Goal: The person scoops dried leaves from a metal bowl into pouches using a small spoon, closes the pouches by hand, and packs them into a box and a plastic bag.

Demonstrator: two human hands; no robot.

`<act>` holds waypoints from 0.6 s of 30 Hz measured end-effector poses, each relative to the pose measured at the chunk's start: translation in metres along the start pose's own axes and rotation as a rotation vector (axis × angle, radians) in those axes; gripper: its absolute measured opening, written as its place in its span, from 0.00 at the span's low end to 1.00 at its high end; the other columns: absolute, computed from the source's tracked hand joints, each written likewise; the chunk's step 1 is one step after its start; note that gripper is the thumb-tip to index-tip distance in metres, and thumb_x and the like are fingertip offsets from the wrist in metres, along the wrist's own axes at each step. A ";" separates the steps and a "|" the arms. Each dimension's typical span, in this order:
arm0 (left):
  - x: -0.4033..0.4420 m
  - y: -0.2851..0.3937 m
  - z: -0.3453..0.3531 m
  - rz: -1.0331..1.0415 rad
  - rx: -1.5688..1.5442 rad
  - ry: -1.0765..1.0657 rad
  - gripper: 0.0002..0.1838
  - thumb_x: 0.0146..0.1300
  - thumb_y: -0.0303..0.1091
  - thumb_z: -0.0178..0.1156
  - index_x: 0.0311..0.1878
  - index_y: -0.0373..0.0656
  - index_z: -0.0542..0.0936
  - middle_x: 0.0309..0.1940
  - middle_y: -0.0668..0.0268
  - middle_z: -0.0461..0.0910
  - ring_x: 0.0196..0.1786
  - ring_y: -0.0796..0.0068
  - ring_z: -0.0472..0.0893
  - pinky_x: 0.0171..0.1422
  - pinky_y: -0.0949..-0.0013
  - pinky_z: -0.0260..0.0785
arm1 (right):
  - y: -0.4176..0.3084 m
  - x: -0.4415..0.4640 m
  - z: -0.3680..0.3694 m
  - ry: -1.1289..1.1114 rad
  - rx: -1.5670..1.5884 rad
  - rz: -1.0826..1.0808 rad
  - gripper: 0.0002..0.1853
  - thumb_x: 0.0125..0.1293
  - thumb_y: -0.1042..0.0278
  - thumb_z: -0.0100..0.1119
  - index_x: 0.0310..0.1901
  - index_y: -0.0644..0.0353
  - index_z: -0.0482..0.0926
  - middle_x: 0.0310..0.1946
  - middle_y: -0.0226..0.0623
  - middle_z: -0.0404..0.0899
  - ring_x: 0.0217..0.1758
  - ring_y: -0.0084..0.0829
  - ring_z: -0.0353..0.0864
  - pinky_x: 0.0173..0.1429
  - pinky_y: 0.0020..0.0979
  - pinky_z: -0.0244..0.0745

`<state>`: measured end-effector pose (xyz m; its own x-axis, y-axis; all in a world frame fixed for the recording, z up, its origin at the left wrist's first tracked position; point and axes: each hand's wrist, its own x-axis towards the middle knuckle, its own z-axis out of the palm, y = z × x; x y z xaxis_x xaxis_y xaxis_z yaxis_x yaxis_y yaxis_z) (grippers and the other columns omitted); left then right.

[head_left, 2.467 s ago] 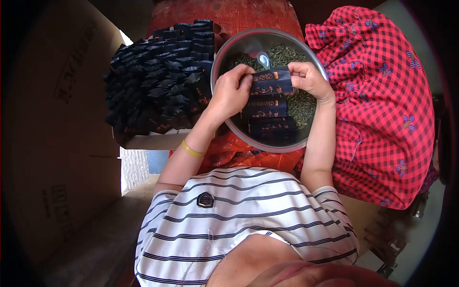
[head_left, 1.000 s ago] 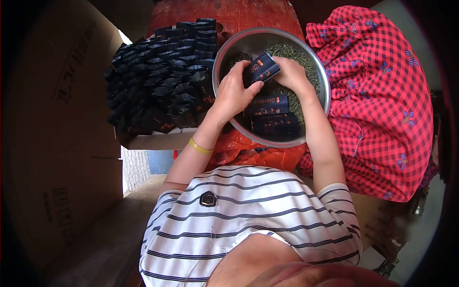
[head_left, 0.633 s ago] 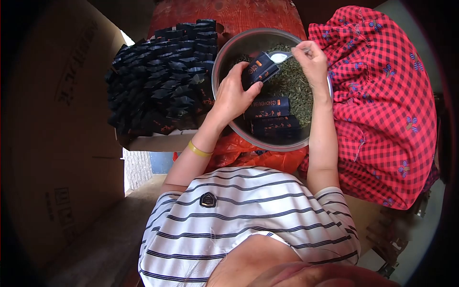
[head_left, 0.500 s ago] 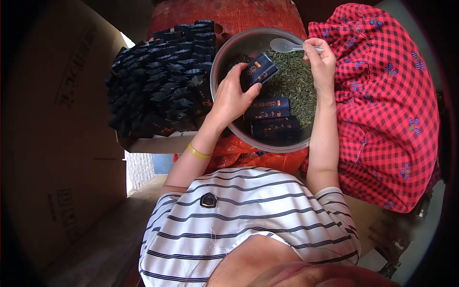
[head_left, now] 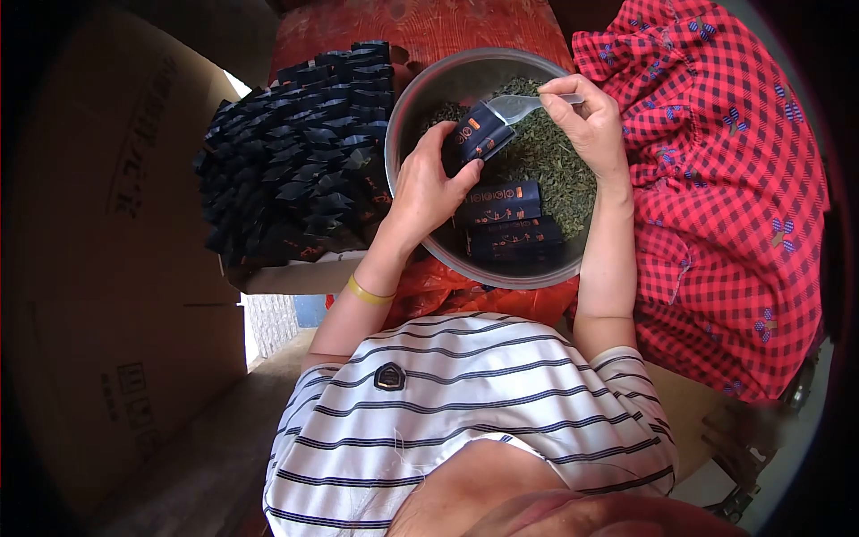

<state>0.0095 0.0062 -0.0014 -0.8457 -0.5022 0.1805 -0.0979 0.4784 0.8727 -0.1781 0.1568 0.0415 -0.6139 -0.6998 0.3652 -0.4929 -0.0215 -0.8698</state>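
My left hand (head_left: 429, 186) is wrapped round a dark printed packet (head_left: 480, 134), held tilted over the left part of a metal bowl (head_left: 400, 116). Between the fingertips of my right hand (head_left: 586, 123) is the handle of a clear plastic spoon (head_left: 516, 106), whose bowl end is at the packet's upper right end. Dried green leaves (head_left: 553, 166) lie in the metal bowl. More dark packets (head_left: 506, 204) rest on the leaves near its front side.
Many dark packets (head_left: 295, 152) stand packed in a shallow box (head_left: 309, 276) on the left. Behind is a red wooden surface (head_left: 465, 27). Red checked cloth (head_left: 716, 197) lies at right, orange plastic (head_left: 438, 286) below the bowl, and a large cardboard box (head_left: 134, 295) far left.
My right hand left the packet and took hold of the spoon, lifted it rightward, then brought it back to the packet's end. My left hand kept the packet, now tilted.
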 end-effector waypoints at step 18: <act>-0.005 0.001 0.008 0.163 0.237 0.015 0.32 0.55 0.32 0.69 0.63 0.35 0.72 0.52 0.45 0.80 0.54 0.45 0.81 0.58 0.55 0.74 | -0.013 -0.009 0.048 -0.117 -0.009 -0.082 0.18 0.78 0.58 0.50 0.40 0.65 0.80 0.31 0.29 0.80 0.31 0.19 0.76 0.39 0.23 0.74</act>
<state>0.0096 0.0148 -0.0044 -0.8526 -0.4149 0.3179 -0.0827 0.7076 0.7017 -0.1366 0.1289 0.0340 -0.4954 -0.7745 0.3934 -0.5443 -0.0762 -0.8354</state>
